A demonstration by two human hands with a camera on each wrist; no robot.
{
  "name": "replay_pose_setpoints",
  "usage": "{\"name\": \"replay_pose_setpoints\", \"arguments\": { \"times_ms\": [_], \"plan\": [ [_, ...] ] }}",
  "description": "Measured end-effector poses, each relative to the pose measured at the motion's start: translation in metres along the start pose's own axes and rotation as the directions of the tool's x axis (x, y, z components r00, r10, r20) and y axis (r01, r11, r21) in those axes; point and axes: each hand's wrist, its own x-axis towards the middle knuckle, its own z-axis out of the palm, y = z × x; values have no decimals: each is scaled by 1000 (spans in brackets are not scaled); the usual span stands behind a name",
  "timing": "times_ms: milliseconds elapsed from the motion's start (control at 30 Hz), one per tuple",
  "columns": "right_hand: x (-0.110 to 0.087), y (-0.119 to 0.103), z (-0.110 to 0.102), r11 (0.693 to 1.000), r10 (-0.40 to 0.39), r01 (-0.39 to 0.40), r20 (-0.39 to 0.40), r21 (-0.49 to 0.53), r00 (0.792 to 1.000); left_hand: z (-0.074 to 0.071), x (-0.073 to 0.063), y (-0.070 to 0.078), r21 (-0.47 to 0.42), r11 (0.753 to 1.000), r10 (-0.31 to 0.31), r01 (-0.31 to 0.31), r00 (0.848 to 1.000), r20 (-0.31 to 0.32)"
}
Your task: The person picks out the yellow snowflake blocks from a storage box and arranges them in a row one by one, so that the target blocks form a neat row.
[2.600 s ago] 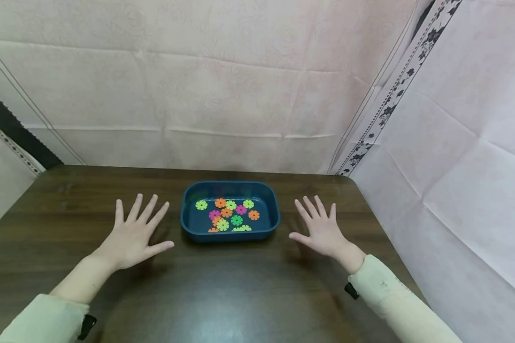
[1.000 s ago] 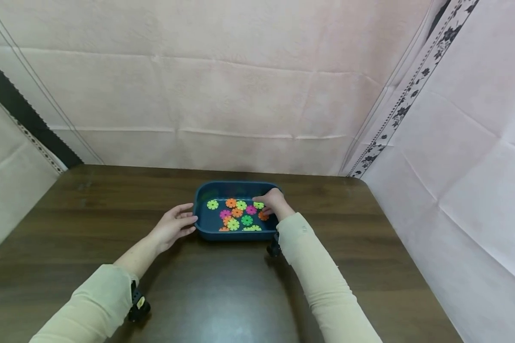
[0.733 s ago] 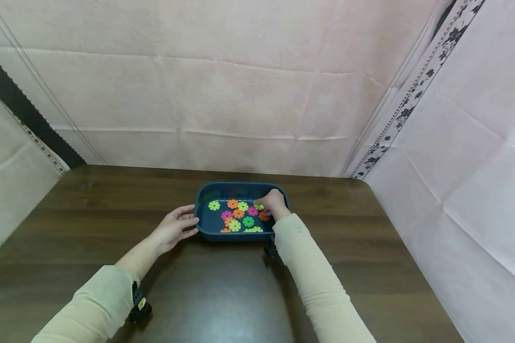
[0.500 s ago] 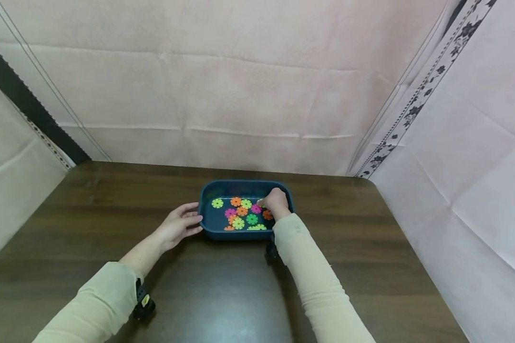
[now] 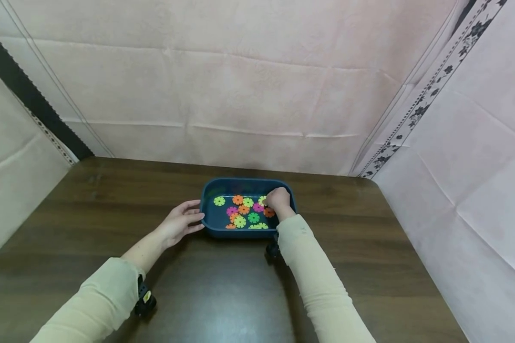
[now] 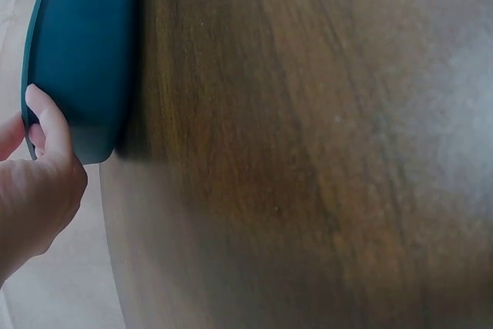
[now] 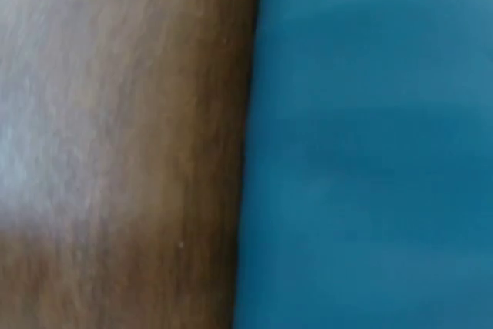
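Observation:
A dark blue plastic tray (image 5: 240,233) stands on the table and holds several flat notched snowflake discs in yellow-green, orange, pink and green. My left hand (image 5: 178,224) grips the left end of the tray, and the left wrist view shows the thumb side up against the tray's rim (image 6: 29,44). Inside the right end, my right hand (image 5: 279,199) is curled, with its fingertips pinching at a yellow-green disc (image 5: 262,200) near the back. The hand hides part of that disc. Only the tray's outer wall (image 7: 370,152) and the tabletop show in the right wrist view.
The dark wooden table (image 5: 214,295) has its far edge right behind the tray. Pale cloth (image 5: 240,85) hangs beyond it, with more cloth on both sides. A black wrist camera (image 5: 146,302) sits on the left sleeve.
Both hands have come in from the table beside the tray: the left to its left end, the right inside. Lately the right fingers have closed in at the yellow-green disc.

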Motion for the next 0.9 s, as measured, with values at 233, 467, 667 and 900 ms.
{"name": "replay_pose_setpoints", "arguments": {
  "times_ms": [233, 467, 667, 900],
  "plan": [
    [8, 3, 1, 948, 94, -99, 33, 301, 995, 3, 2, -1, -9, 1000, -9, 9, 1000, -4],
    [-2, -1, -9, 869, 51, -112, 137, 482, 989, 1, 1, -1, -6, 1000, -7, 7, 1000, -12],
    [-10, -9, -19, 834, 18, -129, 207, 537, 978, 1, -1, -1, 22, 1000, 14, -13, 999, -39],
    [-16, -15, -30, 802, -13, -139, 251, 581, 968, 3, -3, -5, 40, 997, 68, -66, 996, -62]
  ]
}}
